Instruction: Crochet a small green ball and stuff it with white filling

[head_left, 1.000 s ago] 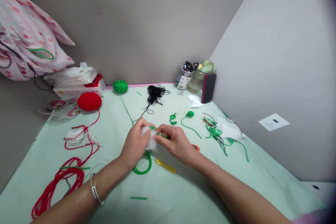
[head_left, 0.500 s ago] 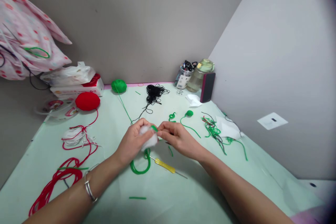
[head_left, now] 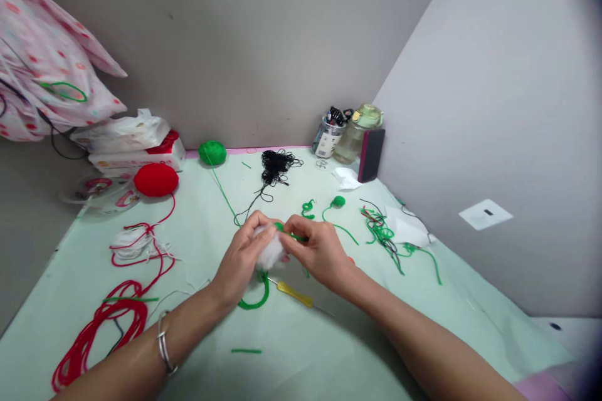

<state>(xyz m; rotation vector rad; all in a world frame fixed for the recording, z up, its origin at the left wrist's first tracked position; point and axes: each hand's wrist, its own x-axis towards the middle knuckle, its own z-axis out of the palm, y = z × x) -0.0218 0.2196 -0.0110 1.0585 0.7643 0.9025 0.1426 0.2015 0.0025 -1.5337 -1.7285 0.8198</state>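
My left hand point(head_left: 244, 257) is closed around a white tuft of stuffing point(head_left: 270, 254) at the middle of the mint-green table point(head_left: 301, 357). My right hand point(head_left: 317, 250) meets it from the right, with its fingertips pinched on a green crocheted piece point(head_left: 281, 228) that sits against the stuffing. A loop of green yarn point(head_left: 254, 301) trails from under my left hand onto the table. A yellow-handled crochet hook point(head_left: 294, 293) lies just below both hands. A silver bangle point(head_left: 164, 341) is on my left wrist.
A red yarn ball point(head_left: 156, 180) and loose red yarn point(head_left: 108, 319) lie on the left. A green yarn ball point(head_left: 212, 153) and black thread point(head_left: 275, 166) sit at the back. Jars point(head_left: 348, 135) and a phone point(head_left: 370, 155) stand in the corner. Green scraps point(head_left: 390, 238) lie on the right.
Both hands stay together over the stuffing and have shifted slightly. The right fingers pulled a little apart from the tuft, then came back against the green piece.
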